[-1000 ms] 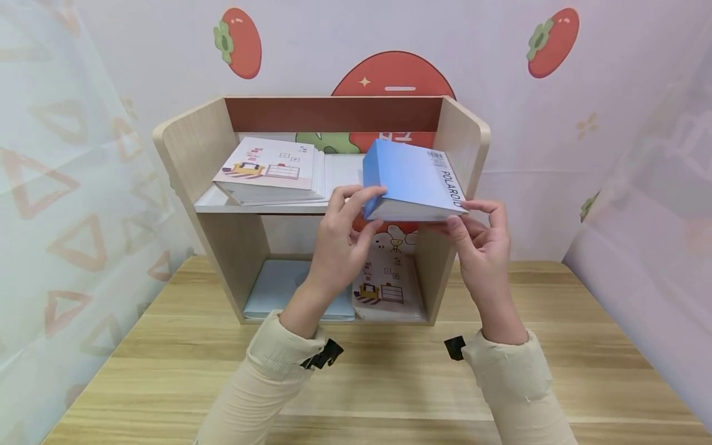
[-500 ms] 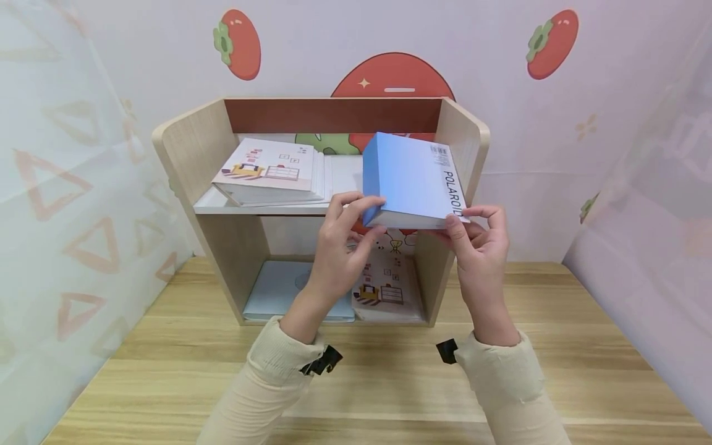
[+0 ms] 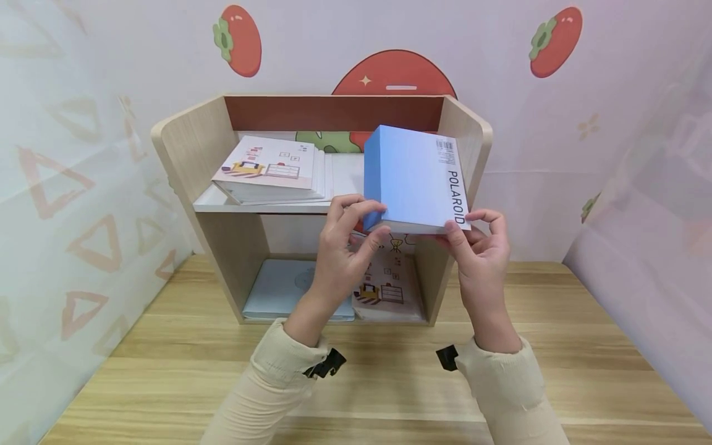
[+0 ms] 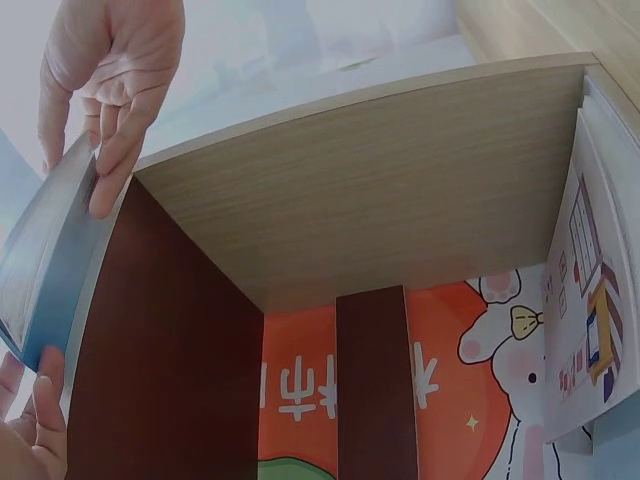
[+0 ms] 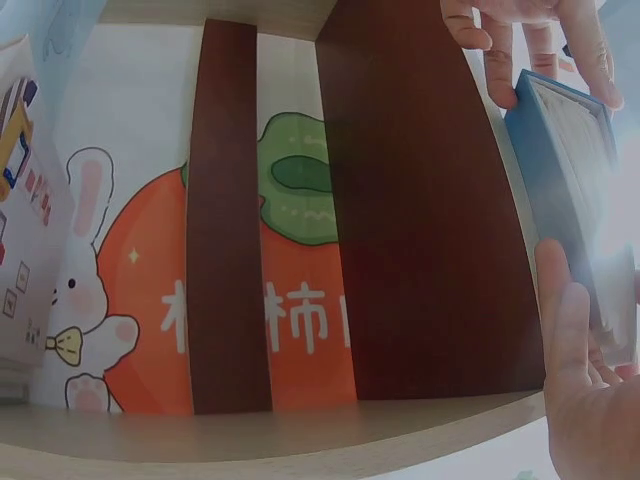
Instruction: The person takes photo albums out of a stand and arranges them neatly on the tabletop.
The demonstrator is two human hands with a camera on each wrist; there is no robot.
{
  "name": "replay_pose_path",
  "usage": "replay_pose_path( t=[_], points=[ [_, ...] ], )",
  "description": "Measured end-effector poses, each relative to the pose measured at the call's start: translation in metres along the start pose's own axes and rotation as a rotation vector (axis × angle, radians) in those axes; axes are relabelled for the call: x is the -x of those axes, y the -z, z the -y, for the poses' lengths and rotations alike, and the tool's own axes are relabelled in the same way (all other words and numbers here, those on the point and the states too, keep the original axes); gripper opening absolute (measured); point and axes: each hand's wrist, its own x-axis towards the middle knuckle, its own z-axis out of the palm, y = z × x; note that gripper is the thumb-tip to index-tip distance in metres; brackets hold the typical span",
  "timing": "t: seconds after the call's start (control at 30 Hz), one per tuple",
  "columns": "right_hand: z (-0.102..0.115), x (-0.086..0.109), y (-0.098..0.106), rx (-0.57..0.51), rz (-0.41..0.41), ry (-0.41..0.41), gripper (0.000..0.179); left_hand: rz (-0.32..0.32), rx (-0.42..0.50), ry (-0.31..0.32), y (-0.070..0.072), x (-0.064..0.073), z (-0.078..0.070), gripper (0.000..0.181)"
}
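Note:
A thick blue photo album (image 3: 417,179) marked POLAROID is tilted at the right front of the upper shelf, its spine to the left and page edges toward me. My left hand (image 3: 345,250) pinches its near left corner by the spine. At the near right corner, my right hand (image 3: 481,266) grips it, thumb on the cover and other fingers partly hidden. In the left wrist view the album (image 4: 58,270) is seen from below between both hands. The right wrist view shows the album's (image 5: 560,170) page edges. Whether it touches the shelf is unclear.
A two-tier wooden shelf (image 3: 194,154) stands on the wood-grain table (image 3: 384,383). White picture-covered albums (image 3: 272,164) lie on its upper left. Below are a pale blue album (image 3: 278,287) and another picture-covered album (image 3: 389,296). Side panels rise at both ends.
The blue album's near edge has come lower and closer to me, and its cover now faces me more. Both hands keep hold of it, shifting only slightly.

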Motion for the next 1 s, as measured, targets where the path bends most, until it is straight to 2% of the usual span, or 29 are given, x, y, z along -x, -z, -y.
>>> replay_pose_path(
  t=[0.1,0.17,0.23,0.33,0.43,0.53,0.63,0.73,0.83,1.0],
  points=[
    [0.000,0.001,0.000,-0.025,-0.006,-0.021,0.031,-0.017,-0.018,0.002,-0.002,0.002,0.000,0.049],
    [0.000,0.002,0.000,-0.044,-0.007,-0.032,0.033,-0.023,-0.020,0.022,-0.003,0.003,0.000,0.043],
    [0.000,0.003,-0.001,-0.062,-0.008,-0.040,0.033,-0.023,-0.025,0.060,-0.003,0.004,0.001,0.037],
    [0.001,0.004,-0.001,-0.069,-0.011,-0.053,0.034,-0.015,-0.021,0.135,-0.002,0.004,0.002,0.037],
    [0.003,0.005,0.001,-0.071,-0.013,-0.072,0.037,-0.009,-0.024,0.182,-0.002,0.006,0.002,0.046],
    [0.004,0.006,0.002,-0.074,-0.010,-0.085,0.041,-0.015,-0.025,0.200,-0.002,0.007,0.001,0.062],
    [0.005,0.007,0.004,-0.076,0.000,-0.093,0.044,-0.018,-0.026,0.213,-0.002,0.009,0.000,0.069],
    [0.006,0.009,0.005,-0.070,0.012,-0.106,0.045,0.010,-0.016,0.235,0.000,0.011,-0.001,0.065],
    [0.006,0.010,0.008,-0.061,0.034,-0.123,0.047,0.064,0.014,0.265,0.002,0.014,-0.001,0.062],
    [0.007,0.012,0.014,-0.067,0.076,-0.131,0.049,0.149,0.062,0.313,0.005,0.017,-0.003,0.067]
  ],
)
